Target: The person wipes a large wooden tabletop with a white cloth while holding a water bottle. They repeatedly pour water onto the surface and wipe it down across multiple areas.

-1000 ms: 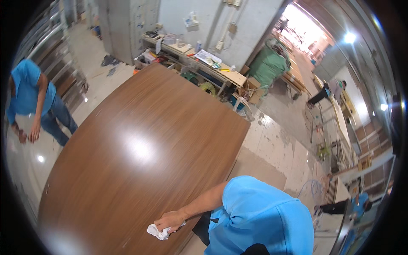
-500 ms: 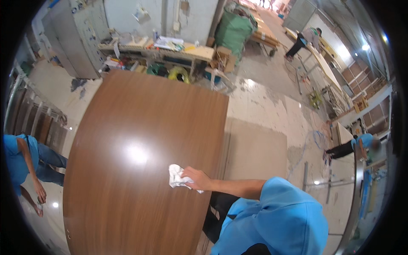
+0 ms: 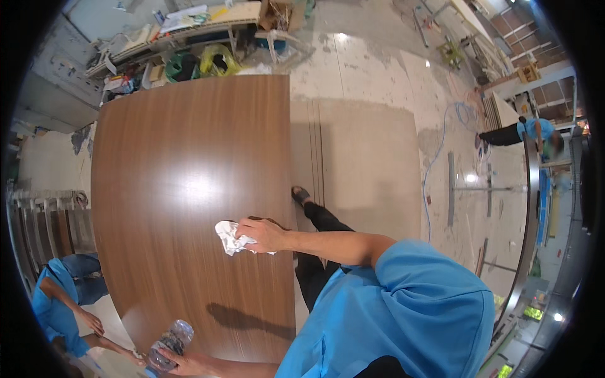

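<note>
Large brown wood-grain surface (image 3: 189,189) fills the middle of the view, glossy, with a bright glare patch near its centre and your arm's shadow across its near end. Right of it, a pale grey panel (image 3: 368,164) lies flat on the floor, its edge running along the surface's right side; your dark trouser leg and shoe (image 3: 301,194) stand in the strip between the two.

Far end: a cluttered workbench (image 3: 183,25) with papers and boxes on top, and green and yellow bags (image 3: 201,62) tucked under it, just beyond the surface's far edge. Metal frames (image 3: 38,220) stand off the left side. A blue cable (image 3: 441,145) trails over the floor to the right.

Two other people in blue shirts: one bent low at lower left (image 3: 63,302), close to the surface's near corner; one well apart at upper right (image 3: 523,132).

Your right hand (image 3: 261,234) lies on the surface near its right edge, fingers closed over a crumpled white cloth (image 3: 230,238) pressed flat to the wood. Your left hand (image 3: 189,364), at the bottom of the view, is wrapped around a clear plastic bottle (image 3: 169,343), held off the near end of the surface, close to the crouching person's arm.
</note>
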Demonstrator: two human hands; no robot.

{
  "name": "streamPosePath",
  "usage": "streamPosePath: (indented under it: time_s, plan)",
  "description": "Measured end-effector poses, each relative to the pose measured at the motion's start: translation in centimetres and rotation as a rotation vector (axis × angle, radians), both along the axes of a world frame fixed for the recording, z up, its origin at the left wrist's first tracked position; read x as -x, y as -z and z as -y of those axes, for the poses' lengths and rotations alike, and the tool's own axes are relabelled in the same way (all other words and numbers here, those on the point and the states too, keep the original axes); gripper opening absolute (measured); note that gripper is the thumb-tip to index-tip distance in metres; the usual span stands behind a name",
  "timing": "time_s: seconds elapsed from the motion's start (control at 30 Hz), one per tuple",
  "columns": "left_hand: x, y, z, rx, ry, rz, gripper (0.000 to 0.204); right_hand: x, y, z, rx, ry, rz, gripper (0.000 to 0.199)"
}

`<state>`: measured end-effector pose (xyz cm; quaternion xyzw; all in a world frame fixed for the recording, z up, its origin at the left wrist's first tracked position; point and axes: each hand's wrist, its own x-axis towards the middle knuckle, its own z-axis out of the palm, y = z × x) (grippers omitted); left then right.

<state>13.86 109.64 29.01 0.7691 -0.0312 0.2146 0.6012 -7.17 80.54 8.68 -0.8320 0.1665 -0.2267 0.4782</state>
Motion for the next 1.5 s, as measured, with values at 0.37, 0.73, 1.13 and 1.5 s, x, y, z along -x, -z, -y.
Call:
streamPosePath:
  time_s: [0.37,0.73,1.13,1.5]
  plan:
    - [0.2,-1.5,13.7,-0.314,0.005,-0.043,0.063,3.7,-6.3,8.7,-0.47,-0.05,0.212,0.031]
    - [-0.9,0.6,22.3,0.025,0.365,-0.127,0.056,37.1,-2.0,21.9,0.087,1.218,-0.337,0.027]
    - [-4.8,3.2,26.4,0.084,0.503,-0.105,0.05,58.9,-4.6,-0.4,0.135,1.473,-1.205,0.029]
    - [-2.9,1.6,27.3,0.059,0.356,-0.124,0.05,45.9,3.7,15.5,-0.163,1.163,-0.807,0.027]
